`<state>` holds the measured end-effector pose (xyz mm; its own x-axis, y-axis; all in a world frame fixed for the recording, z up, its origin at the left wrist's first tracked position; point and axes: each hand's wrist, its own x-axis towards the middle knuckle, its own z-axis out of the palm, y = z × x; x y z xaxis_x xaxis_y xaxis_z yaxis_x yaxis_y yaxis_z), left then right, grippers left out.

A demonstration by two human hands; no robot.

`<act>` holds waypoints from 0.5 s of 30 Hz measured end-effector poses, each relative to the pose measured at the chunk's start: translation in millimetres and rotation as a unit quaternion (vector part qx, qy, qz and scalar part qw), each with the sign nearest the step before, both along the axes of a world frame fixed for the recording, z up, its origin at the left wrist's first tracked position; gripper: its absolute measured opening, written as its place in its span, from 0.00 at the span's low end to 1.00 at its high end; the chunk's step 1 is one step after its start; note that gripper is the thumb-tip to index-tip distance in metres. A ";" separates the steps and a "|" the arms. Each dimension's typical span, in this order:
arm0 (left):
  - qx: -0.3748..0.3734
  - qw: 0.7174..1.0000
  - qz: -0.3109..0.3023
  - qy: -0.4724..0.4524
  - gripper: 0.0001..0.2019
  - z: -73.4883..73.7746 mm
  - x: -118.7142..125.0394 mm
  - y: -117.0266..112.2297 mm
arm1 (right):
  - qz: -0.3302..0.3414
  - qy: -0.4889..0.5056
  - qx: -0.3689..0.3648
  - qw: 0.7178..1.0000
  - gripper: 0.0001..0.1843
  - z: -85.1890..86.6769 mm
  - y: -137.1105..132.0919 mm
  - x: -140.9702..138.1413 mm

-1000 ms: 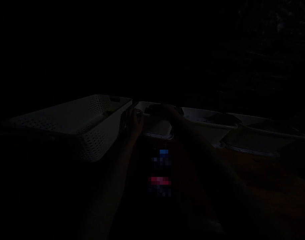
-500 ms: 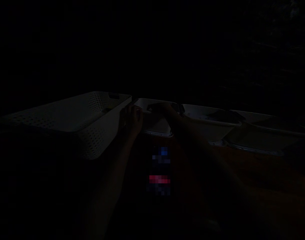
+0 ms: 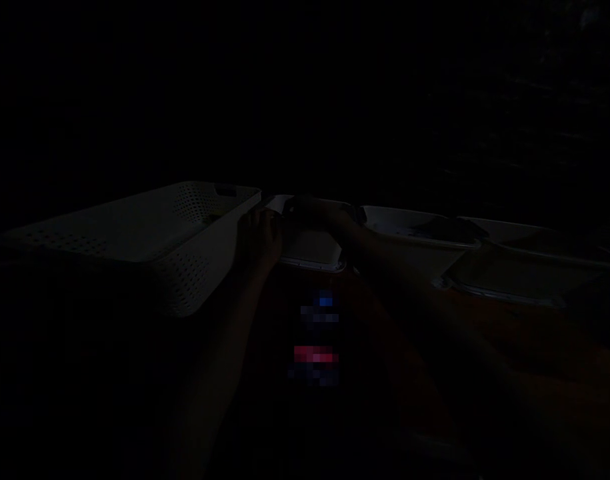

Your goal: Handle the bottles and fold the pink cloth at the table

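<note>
The scene is very dark. My left hand reaches between a white perforated basket and a white tray; its fingers curl at the tray's far left corner. My right hand lies over the far edge of the same tray, on a dark flat thing that I cannot make out. The fingers of both hands are lost in shadow.
More white trays with dark contents line up to the right on a reddish-brown surface. A small device with blue and red lights lies in front of the near tray, between my forearms.
Both hands have shifted slightly left and away along the tray's far edge. The dark thing under my right hand moved left with it.
</note>
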<state>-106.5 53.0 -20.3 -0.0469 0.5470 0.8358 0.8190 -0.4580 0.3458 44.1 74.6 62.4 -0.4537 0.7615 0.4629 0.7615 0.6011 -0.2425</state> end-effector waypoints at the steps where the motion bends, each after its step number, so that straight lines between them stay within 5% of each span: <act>1: -0.001 1.000 0.000 0.001 0.11 -0.1 0.0 0.3 | -0.002 -0.031 -0.009 0.999 0.11 -0.1 -4.1 -3.9; 7: 0.006 1.000 -0.011 0.002 0.12 -1.3 0.9 1.3 | -0.088 -0.232 0.029 0.968 0.19 -14.8 -37.2 -10.5; 15: -0.007 1.000 -0.005 0.015 0.11 0.6 -0.6 -0.4 | -0.067 -0.154 0.031 0.985 0.19 -18.8 -37.6 -9.3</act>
<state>-107.1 52.6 -19.7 -0.0172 0.5591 0.8289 0.8245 -0.4610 0.3281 34.9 37.0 43.6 -0.4764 0.7987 0.3674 0.8672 0.4958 0.0466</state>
